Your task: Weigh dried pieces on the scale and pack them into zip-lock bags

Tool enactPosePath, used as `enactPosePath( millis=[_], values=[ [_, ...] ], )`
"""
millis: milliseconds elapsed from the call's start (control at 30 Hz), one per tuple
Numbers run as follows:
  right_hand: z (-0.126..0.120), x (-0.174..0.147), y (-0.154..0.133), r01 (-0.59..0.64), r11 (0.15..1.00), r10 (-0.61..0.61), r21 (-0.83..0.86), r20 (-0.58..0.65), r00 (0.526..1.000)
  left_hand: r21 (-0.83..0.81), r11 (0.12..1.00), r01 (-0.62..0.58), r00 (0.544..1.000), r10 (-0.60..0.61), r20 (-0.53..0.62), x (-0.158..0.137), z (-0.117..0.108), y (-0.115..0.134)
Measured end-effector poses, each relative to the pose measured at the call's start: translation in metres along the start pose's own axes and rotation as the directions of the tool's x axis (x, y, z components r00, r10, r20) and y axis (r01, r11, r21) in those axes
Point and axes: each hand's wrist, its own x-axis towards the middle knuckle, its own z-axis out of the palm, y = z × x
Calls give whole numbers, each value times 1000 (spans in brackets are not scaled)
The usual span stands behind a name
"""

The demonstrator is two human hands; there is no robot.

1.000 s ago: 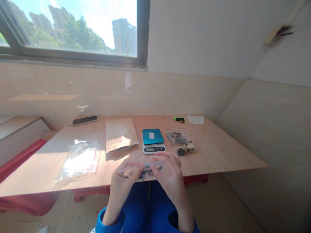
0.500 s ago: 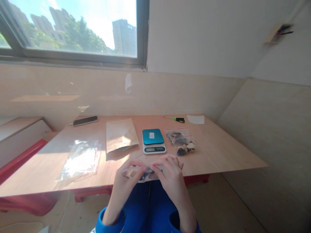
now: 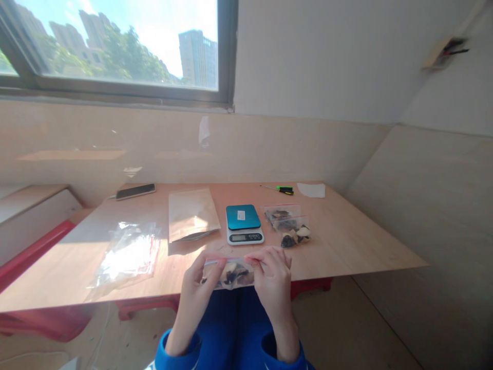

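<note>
Between my hands, at the table's front edge, hangs a clear zip bag [image 3: 233, 275] with dark and pale dried pieces inside. My left hand [image 3: 202, 280] pinches the left part of its red-lined top, thumb against fingers. The top's right part is pinched by my right hand [image 3: 271, 270]. Just beyond stands a kitchen scale [image 3: 243, 218] with a blue plate and white body; nothing lies on the plate. To its right are filled zip bags [image 3: 283, 213], with loose dried pieces [image 3: 296, 236] in front of them.
A brown paper pouch [image 3: 192, 213] lies left of the scale. Flat clear bags [image 3: 129, 254] lie farther left, a phone [image 3: 135, 191] behind them. Screwdrivers [image 3: 285, 190] and white paper [image 3: 311, 190] are at the back. Red stools [image 3: 148, 307] stand below the table [image 3: 354, 246].
My hands have moved apart along the bag's top, the left one leftward and the right one slightly rightward. More of the bag and its contents now shows between them.
</note>
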Motion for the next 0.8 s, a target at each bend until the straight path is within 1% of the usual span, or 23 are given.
enactPosePath(
  millis=[167, 233, 367, 533, 633, 800],
  values=[
    [-2, 1, -3, -28, 997, 18, 66, 148, 989, 10, 999, 45, 996, -44, -81, -1, -3, -9],
    [-3, 1, -4, -35, 996, 20, 83, 184, 983, 36, 998, 54, 992, -50, -113, -1, -6, -10],
    [-5, 2, -6, -42, 995, 25, 86, 187, 982, 86, 994, 69, 991, -58, -120, -1, -11, -6],
    [-5, 2, -8, 20, 998, -30, 61, 180, 983, 141, 989, 45, 994, -31, -104, -1, -12, 1],
    [-5, 2, -9, 28, 998, -38, 55, 178, 983, 172, 985, 35, 995, -18, -99, -2, -13, 0],
    [-4, 2, -8, 37, 999, -43, 36, 196, 980, 203, 978, 52, 996, -35, -87, -4, -14, -3]
  ],
)
